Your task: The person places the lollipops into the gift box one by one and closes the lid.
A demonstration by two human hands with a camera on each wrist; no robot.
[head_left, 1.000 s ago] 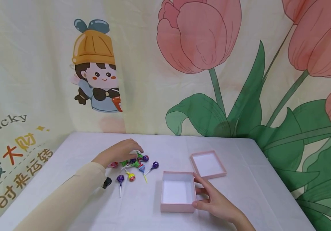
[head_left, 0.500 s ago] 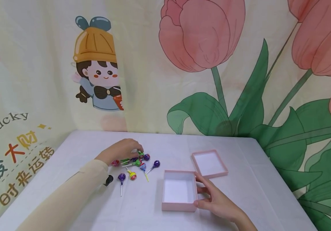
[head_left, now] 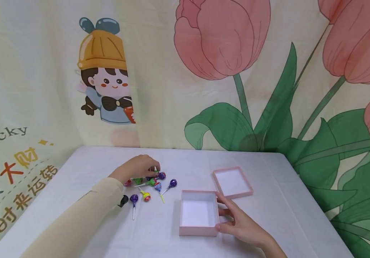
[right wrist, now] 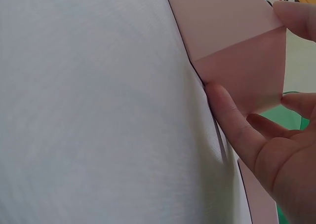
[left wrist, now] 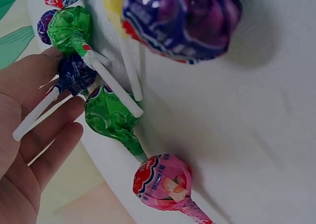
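Note:
My left hand [head_left: 136, 169] reaches down into a cluster of wrapped lollipops, fingers curled round one of them; a bit of green wrapper shows at the fingertips in the head view. In the left wrist view, a dark blue lollipop [left wrist: 75, 76] lies between thumb and fingers, its white stick crossing in front of the hand. Close by are a green lollipop [left wrist: 71, 27], a second green lollipop [left wrist: 111, 110] and a pink lollipop [left wrist: 163, 182]. My right hand [head_left: 241, 225] grips the right side of an open pink box [head_left: 198, 231], thumb at its near corner. The box's white inside holds nothing.
Behind and right of the box lies its pink-rimmed lid [head_left: 233, 182], inside up. Nearer than the cluster are a yellow lollipop [head_left: 146, 196] and a purple lollipop [head_left: 134, 198]; another purple lollipop [head_left: 172, 183] lies toward the box. A printed curtain [head_left: 159, 107] hangs behind the white-covered table.
My left fingers have come down closer round the green lollipop at their tips, now covering most of it. The right hand keeps its hold on the box, which stays put.

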